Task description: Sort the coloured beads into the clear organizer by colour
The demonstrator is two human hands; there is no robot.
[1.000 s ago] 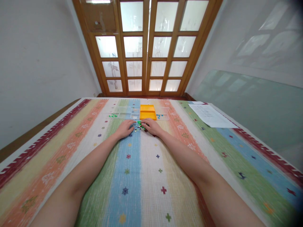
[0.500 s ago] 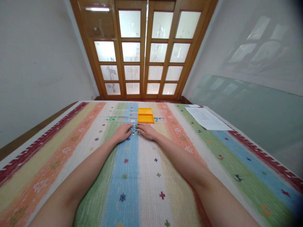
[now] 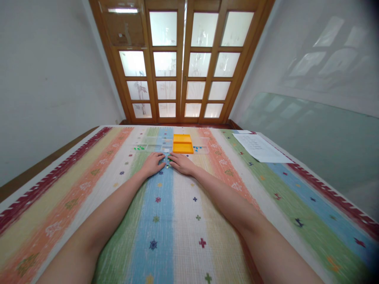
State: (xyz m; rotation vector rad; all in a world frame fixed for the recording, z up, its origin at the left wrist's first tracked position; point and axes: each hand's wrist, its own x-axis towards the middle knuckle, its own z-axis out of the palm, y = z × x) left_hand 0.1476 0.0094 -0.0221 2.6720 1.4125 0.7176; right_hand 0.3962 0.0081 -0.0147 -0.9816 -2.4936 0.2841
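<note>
right hand (image 3: 182, 163) has slid in toward the left hand (image 3: 152, 163) since a second ago, so the gap between them is narrower and the spread of small pieces (image 3: 168, 159) between their fingertips looks tighter now. those pieces are tiny: some bright green, some dark, a few pale or whitish ones on the near side. too small to make out real shapes, sorry, and the fingers hide part of the bunch. they're sitting on the blue stripe of the tablecloth (image 3: 189, 205), just on the near side of a row of little boxes.

both hands rest palm down, fingers loosely stretched, thumb held apart from the rest on each. right fingertips reach over the edge of the bunch, left ones are right beside it. can't tell if any piece is pinned under a fingertip.

about that row: the yellow box (image 3: 182, 148) stands open with its lid tipped back, pretty much the loudest thing on the table. left of it are clear boxes (image 3: 154, 150), see-through enough to nearly vanish into the stripes, and the far left one has green pieces (image 3: 139, 148) in it. right of the yellow one, blue pieces (image 3: 197, 149) lie in another clear box. printed paper (image 3: 260, 149) lies well off to the right.
</note>
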